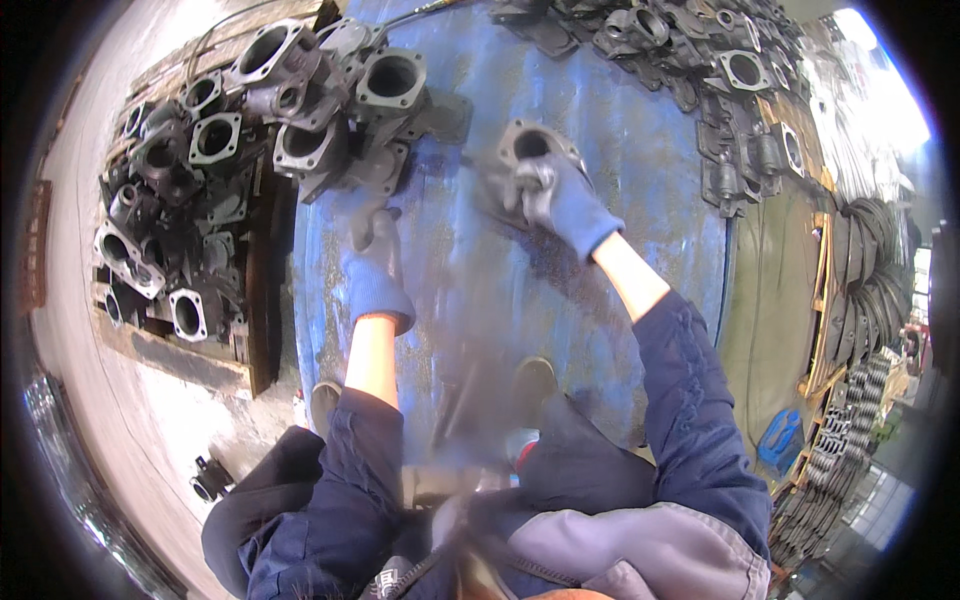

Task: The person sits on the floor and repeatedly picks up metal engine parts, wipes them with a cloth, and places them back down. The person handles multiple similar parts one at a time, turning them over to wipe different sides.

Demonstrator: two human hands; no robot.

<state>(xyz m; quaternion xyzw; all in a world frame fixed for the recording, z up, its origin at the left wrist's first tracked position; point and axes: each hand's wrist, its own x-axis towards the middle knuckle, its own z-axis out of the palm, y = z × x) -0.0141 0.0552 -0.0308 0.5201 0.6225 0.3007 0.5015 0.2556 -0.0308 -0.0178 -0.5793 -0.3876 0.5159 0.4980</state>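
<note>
Evidently, we are looking down on two gloved hands at work over a blue ridged bench (650, 130). A dark flanged casting (517, 131) lies toward the bench's far middle, its round bore turned up at us; blur hides whether it rests fully on the surface. We see the right hand (568, 203) at its near side, the fingers bent and apparently clamped on the rim, which we judge offers the firmest hold on so bulky a part. The left hand (377, 255) is just short of the left heap (388, 170) of similar castings; its fingers look curled (motion smears their tips), and we cannot tell whether they are together or touch anything. We suppose that heap, spreading over the bench edge and a wooden pallet (180, 358), sits there for easy reach, as does the right heap (728, 185). As for pose, the right forearm slants inward from the lower right with its wrist nearly straight; the left forearm runs almost directly forward.
</note>
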